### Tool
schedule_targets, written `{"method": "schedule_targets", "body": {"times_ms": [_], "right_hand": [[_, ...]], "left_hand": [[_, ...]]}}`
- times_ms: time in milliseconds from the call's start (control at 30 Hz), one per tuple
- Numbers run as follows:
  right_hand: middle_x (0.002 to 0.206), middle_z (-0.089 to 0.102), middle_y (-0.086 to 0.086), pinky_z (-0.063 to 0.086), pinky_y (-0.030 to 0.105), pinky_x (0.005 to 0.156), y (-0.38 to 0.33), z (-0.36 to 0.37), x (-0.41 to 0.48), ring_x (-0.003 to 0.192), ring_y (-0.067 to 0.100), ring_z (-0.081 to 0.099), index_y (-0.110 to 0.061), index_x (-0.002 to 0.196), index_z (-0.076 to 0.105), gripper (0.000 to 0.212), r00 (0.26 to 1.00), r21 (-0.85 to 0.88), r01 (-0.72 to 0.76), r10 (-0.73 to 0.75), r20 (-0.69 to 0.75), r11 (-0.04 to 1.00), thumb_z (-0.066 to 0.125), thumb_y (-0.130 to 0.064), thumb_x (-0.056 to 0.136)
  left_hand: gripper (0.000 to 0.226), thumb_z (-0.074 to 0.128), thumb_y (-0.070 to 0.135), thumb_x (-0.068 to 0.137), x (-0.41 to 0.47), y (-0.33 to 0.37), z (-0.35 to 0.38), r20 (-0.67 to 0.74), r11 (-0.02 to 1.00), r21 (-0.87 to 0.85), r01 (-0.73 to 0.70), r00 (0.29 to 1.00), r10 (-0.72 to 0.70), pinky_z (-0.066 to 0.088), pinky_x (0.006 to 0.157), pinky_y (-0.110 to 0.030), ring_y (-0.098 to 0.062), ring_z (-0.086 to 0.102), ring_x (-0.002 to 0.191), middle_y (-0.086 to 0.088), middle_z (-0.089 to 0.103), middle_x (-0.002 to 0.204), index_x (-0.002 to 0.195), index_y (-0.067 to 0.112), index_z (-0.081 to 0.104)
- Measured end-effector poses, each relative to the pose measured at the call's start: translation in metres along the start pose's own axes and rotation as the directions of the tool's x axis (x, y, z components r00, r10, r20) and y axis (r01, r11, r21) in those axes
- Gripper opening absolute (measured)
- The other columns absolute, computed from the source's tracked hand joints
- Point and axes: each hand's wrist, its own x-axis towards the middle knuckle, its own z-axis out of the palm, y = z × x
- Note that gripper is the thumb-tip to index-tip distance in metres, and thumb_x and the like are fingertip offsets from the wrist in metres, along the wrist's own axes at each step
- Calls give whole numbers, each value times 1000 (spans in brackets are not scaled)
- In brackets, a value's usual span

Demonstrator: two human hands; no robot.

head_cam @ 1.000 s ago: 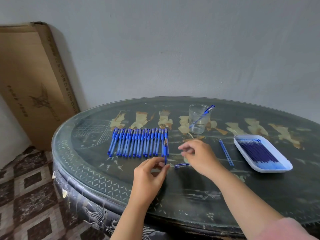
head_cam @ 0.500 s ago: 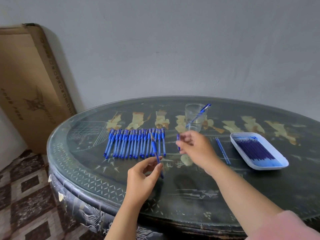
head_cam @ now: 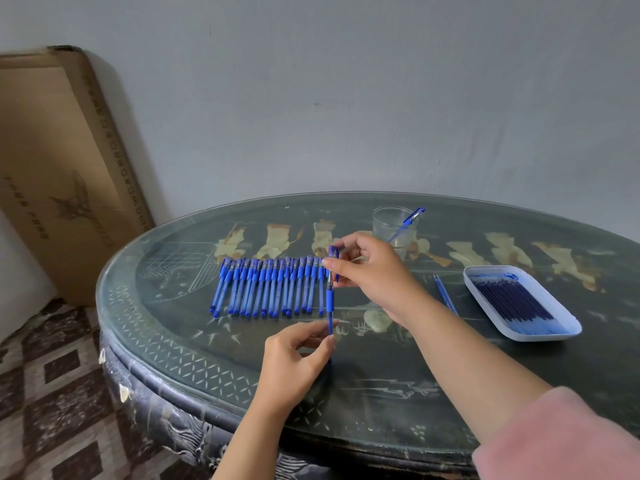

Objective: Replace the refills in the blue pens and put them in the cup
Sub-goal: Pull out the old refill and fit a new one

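A blue pen [head_cam: 329, 299] stands nearly upright above the table. My left hand [head_cam: 294, 358] pinches its lower end, and my right hand [head_cam: 370, 271] pinches its upper end while also holding a blue cap [head_cam: 333, 252]. Behind it a row of several blue pens [head_cam: 270, 285] lies side by side on the table. A clear cup [head_cam: 393, 228] at the back holds one blue pen [head_cam: 408, 223]. A white tray [head_cam: 568, 330] on the right is filled with several blue refills [head_cam: 512, 303]. A loose refill [head_cam: 446, 296] lies between my right arm and the tray.
The round dark table [head_cam: 381, 382] has a glass top and a carved edge. A big cardboard box [head_cam: 59, 168] leans on the wall at the left. A patterned tile floor [head_cam: 52, 393] lies below left.
Both hands lifted the pen from the table and turned it upright. My right hand moved left onto its top, with the cap in its fingers. The camera view shifted slightly.
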Motion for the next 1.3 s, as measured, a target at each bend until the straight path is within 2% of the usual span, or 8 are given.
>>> {"method": "schedule_targets", "body": {"times_ms": [267,400,467,733,933,1100,1200,1300], "right_hand": [[97,68,10,61,37,74,-1,0,2,87,23,70,-17,100,64,17,1000,24,0,0,-9,1000,73,-14,85],[96,69,8,61,33,72,2,1,2,86,20,70,-16,100,64,20,999,-75,-4,7,37,997,75,-14,83],[95,70,5,61,38,76,8,4,1,88,20,70,-19,97,64,20,999,-148,-9,15,43,989,77,-18,81],[85,69,5,57,42,83,19,10,-7,84,18,67,-19,92,63,17,998,-239,-4,-10,-57,971,76,-24,82],[80,67,-1,58,38,80,17,13,-9,79,13,67,-18,91,62,15,998,-290,13,-31,-55,957,74,-23,84],[82,65,-1,58,42,77,27,15,-15,80,14,66,-21,106,60,21,996,-287,38,-60,-68,957,70,-26,88],[89,65,-1,60,31,67,32,12,-24,80,11,67,-21,118,53,32,997,-262,12,-32,-71,965,67,-17,90],[94,62,4,59,25,60,33,7,-32,78,10,68,-20,116,51,31,995,-175,0,-17,-95,985,66,-12,90]], "left_hand": [[21,74,13,84,1,0,1,-10,999,31,-7,1000,8,54,70,-16,-6,70,77,9,76,84,105,19,76],[22,74,14,84,1,0,0,-17,1000,21,-1,1000,1,54,69,-16,-7,70,77,8,76,84,105,19,76],[22,75,14,84,1,-1,0,-21,1000,20,1,1000,0,54,70,-17,-6,70,77,9,76,85,105,19,76],[22,75,11,83,1,-2,1,-32,998,50,-43,998,45,53,70,-17,-5,69,75,10,75,86,104,19,76],[23,75,13,83,0,-2,0,-38,995,67,-68,997,71,56,70,-21,-6,69,75,7,75,89,105,18,76],[19,76,15,82,1,-4,2,-53,994,94,-59,997,65,52,67,-16,-6,68,75,7,75,88,102,16,77],[19,76,14,81,1,-4,4,-65,990,129,-56,996,65,52,66,-13,-3,68,76,8,74,87,101,15,76],[21,77,11,81,0,1,5,-70,985,138,-100,991,110,50,70,-10,-3,68,77,9,73,86,101,18,76]]}}
